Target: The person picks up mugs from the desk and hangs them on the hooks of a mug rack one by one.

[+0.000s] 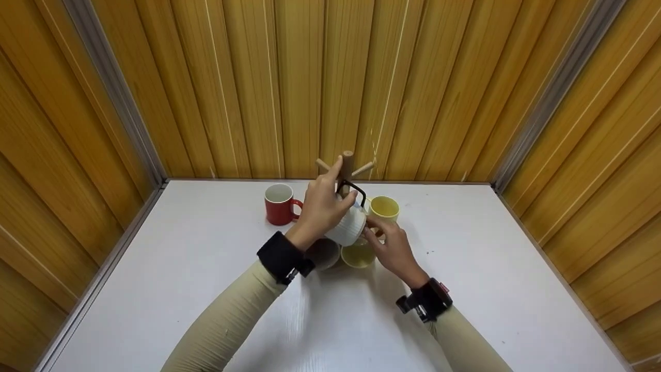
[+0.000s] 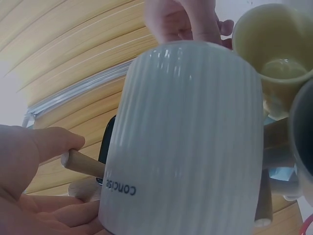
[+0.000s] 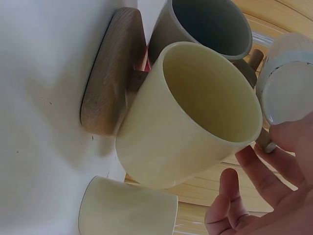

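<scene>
White mug [image 2: 186, 142] is tipped on its side against the wooden stand [image 1: 348, 161], off the table [image 1: 248, 320], between both hands. Its black handle [image 2: 105, 142] is seen right by the upper peg [image 2: 85, 165]; whether the peg is fully through the loop can't be told.

Left hand [image 1: 326, 202]: thumb laid on the upper peg's end, other fingers apart from it and partly hidden by the mug. Can't tell whether the mug is gripped. Right hand [image 1: 395, 249]: thumb and forefinger pinched on the lower peg [image 3: 267, 140], just beside the mug's base.

Risks, as judged: if the loop is only caught on the peg tip, the mug could be dropped once support is removed. Yellow mug [image 3: 186, 117] and grey mug [image 3: 208, 27] are hung close by, so chips could be caused by a swing. Stand could be tipped if the upper peg is pushed sideways while its base isn't held down.
</scene>
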`<state>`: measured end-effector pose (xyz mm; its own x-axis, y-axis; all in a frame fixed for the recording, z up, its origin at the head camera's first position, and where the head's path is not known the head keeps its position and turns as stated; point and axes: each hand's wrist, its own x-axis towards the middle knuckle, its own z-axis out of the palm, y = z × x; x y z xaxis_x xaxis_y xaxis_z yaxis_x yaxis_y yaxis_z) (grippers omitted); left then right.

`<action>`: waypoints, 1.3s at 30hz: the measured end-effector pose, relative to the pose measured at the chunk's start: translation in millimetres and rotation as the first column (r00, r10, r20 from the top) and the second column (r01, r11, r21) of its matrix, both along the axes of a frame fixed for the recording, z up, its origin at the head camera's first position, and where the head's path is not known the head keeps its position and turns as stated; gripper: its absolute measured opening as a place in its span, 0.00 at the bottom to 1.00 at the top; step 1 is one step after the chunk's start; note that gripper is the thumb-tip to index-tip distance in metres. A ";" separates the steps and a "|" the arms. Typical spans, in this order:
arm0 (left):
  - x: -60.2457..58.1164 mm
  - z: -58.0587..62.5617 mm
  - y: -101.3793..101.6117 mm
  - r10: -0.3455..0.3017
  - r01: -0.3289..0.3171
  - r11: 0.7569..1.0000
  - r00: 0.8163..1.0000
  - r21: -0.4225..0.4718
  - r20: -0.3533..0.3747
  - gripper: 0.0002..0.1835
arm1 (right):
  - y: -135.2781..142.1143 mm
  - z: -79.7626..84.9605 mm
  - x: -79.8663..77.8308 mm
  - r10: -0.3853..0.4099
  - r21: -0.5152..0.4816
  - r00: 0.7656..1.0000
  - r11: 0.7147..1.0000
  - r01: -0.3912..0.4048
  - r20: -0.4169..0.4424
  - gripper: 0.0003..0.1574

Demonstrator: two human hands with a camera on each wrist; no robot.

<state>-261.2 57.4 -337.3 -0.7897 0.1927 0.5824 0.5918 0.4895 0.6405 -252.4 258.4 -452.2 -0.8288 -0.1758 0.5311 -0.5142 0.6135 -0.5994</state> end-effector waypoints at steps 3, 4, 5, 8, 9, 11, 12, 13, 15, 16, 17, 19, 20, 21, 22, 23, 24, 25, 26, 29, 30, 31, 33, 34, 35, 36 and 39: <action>-0.3 -0.7 0.3 0.004 -0.004 1.000 1.000 -0.007 -0.010 0.41 | -0.7 -0.1 -0.6 -0.013 -0.004 1.000 1.000 0.013 -0.021 0.17; -0.4 -0.7 0.3 0.000 0.000 1.000 1.000 -0.006 -0.008 0.41 | -1.0 -0.3 -0.7 -0.022 -0.005 0.999 1.000 0.022 -0.029 0.16; -0.6 -0.7 0.3 -0.004 0.004 1.000 1.000 -0.005 -0.004 0.41 | -1.4 -0.5 -0.9 -0.032 -0.004 0.999 0.999 0.032 -0.036 0.15; -1.2 -0.4 -0.2 -0.016 0.016 1.000 1.000 -0.009 0.006 0.41 | -2.3 -0.9 -1.2 -0.065 0.000 0.997 0.998 0.066 -0.046 0.14; -1.3 0.0 -0.4 -0.020 0.020 1.000 1.000 -0.011 0.008 0.41 | -2.6 -0.7 -1.3 -0.073 -0.001 0.996 0.997 0.073 -0.044 0.14; -1.5 0.7 -1.2 -0.030 0.030 0.999 1.000 -0.017 0.009 0.41 | -2.9 -0.4 -1.5 -0.080 -0.006 0.996 0.997 0.080 -0.043 0.13; -1.4 1.1 -1.6 -0.033 0.033 0.999 0.999 -0.020 0.009 0.41 | -3.1 -0.4 -1.5 -0.083 -0.010 0.996 0.997 0.082 -0.042 0.13; -1.4 1.5 -2.1 -0.039 0.039 0.999 0.999 -0.022 0.014 0.41 | -3.2 -0.5 -1.7 -0.085 -0.011 0.996 0.996 0.084 -0.042 0.13; -1.3 2.2 -3.0 -0.047 0.048 0.999 0.999 -0.023 0.023 0.41 | -3.7 -0.8 -1.6 -0.086 -0.013 0.995 0.996 0.085 -0.046 0.13; -1.3 2.4 -3.3 -0.051 0.052 0.998 0.998 -0.023 0.029 0.41 | -3.9 -1.0 -1.5 -0.089 -0.010 0.995 0.996 0.089 -0.049 0.13; -1.3 2.7 -3.6 -0.054 0.055 0.998 0.998 -0.024 0.032 0.41 | -4.1 -1.1 -1.4 -0.093 -0.008 0.994 0.996 0.093 -0.051 0.13; -1.4 3.2 -3.9 -0.060 0.061 0.998 0.998 -0.026 0.036 0.41 | -4.6 -1.4 -1.4 -0.101 -0.005 0.993 0.995 0.101 -0.058 0.13; -1.5 3.4 -4.0 -0.060 0.061 0.998 0.998 -0.030 0.032 0.41 | -5.0 -1.2 -1.1 -0.103 -0.006 0.993 0.995 0.103 -0.056 0.13; -1.4 3.5 -4.0 -0.062 0.063 0.997 0.998 -0.033 0.031 0.41 | -5.1 -1.3 -1.0 -0.105 -0.007 0.993 0.994 0.105 -0.051 0.13; -1.3 3.5 -4.0 -0.064 0.065 0.997 0.998 -0.036 0.030 0.41 | -5.2 -1.4 -0.8 -0.108 -0.008 0.993 0.994 0.108 -0.045 0.13; -1.3 3.4 -3.9 -0.065 0.066 0.997 0.997 -0.038 0.030 0.41 | -5.2 -1.4 -0.5 -0.110 -0.010 0.993 0.994 0.109 -0.039 0.13; -1.1 3.4 -3.8 -0.066 0.067 0.997 0.997 -0.041 0.030 0.41 | -5.2 -1.5 -0.2 -0.111 -0.011 0.993 0.994 0.111 -0.036 0.13; -1.1 3.3 -3.7 -0.068 0.069 0.997 0.997 -0.043 0.030 0.41 | -5.0 -1.8 0.1 -0.113 -0.011 0.993 0.994 0.112 -0.034 0.13; -1.1 3.3 -3.5 -0.068 0.069 0.997 0.997 -0.045 0.029 0.41 | -4.8 -1.9 0.3 -0.114 -0.014 0.993 0.993 0.114 -0.028 0.13; -1.4 3.5 -3.0 -0.071 0.072 0.996 0.997 -0.054 0.012 0.41 | -4.0 -2.6 1.0 -0.122 -0.008 0.991 0.993 0.122 -0.047 0.12; -1.6 3.5 -2.9 -0.073 0.073 0.996 0.997 -0.056 0.005 0.41 | -3.8 -2.8 1.0 -0.125 -0.008 0.991 0.992 0.125 -0.055 0.12; -1.8 3.6 -2.7 -0.074 0.074 0.996 0.997 -0.058 -0.001 0.41 | -3.6 -2.9 1.1 -0.128 -0.004 0.990 0.992 0.128 -0.063 0.12; -2.0 4.0 -2.5 -0.078 0.078 0.995 0.997 -0.060 -0.007 0.41 | -3.4 -2.5 1.3 -0.130 -0.003 0.989 0.992 0.130 -0.066 0.12; -2.1 4.1 -2.5 -0.080 0.079 0.995 0.997 -0.060 -0.006 0.41 | -3.4 -2.2 1.4 -0.130 -0.004 0.989 0.991 0.130 -0.063 0.11; -2.1 4.3 -2.4 -0.082 0.082 0.995 0.997 -0.057 -0.003 0.41 | -3.2 -1.9 1.3 -0.129 -0.005 0.990 0.992 0.129 -0.059 0.11; -2.1 4.3 -2.3 -0.083 0.083 0.995 0.997 -0.055 -0.001 0.41 | -2.9 -1.6 1.1 -0.130 -0.007 0.990 0.992 0.129 -0.055 0.11; -1.4 4.6 -1.8 -0.085 0.085 0.995 0.996 -0.052 0.002 0.41 | -1.7 -1.0 1.4 -0.126 -0.012 0.991 0.992 0.125 -0.048 0.12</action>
<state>-262.7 55.6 -332.6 -0.7691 0.2897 0.5697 0.6328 0.4700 0.6153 -251.0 256.7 -453.2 -0.8170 -0.0674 0.5727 -0.4624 0.6699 -0.5809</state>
